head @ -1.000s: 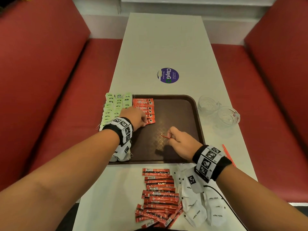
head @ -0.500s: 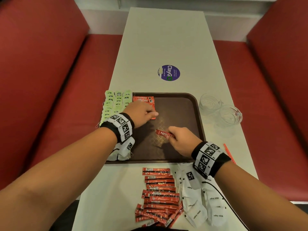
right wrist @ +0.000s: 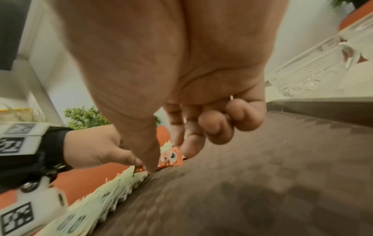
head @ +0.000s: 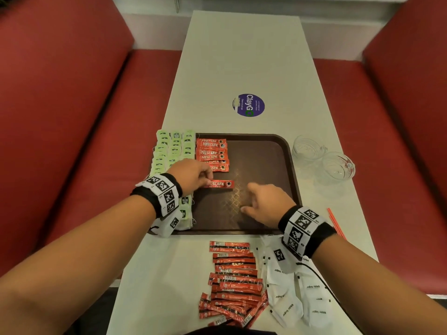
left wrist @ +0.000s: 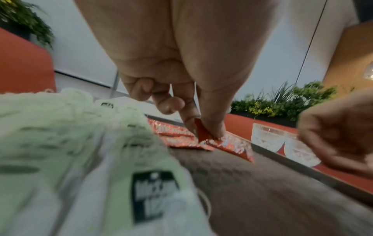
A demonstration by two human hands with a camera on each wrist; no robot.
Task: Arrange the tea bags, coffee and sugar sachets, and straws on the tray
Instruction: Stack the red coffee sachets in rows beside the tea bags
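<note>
From the head view our left hand (head: pixel 193 174) pinches a coffee sachet (head: pixel 221 184) on the tray (head: pixel 263 151), below the laid row. The left wrist view shows thumb and forefinger gripping its end. The right wrist view shows our right hand (right wrist: pixel 181 71) empty, fingers loosely curled

From my seat I see a long pale bench (head: pixel 242 56) running away between red seats, with a round purple sticker (head: pixel 248 105) near its middle. A brown tray (head: pixel 261 151) lies on it, two clear glass cups (head: pixel 323 160) just beside the tray's right edge and a thin red straw (head: pixel 335 222) nearer me on that side. Close to my edge, red coffee sachets (head: pixel 233 281) lie in a loose heap, touching white sugar sachets (head: pixel 290 298) on their right.
</note>
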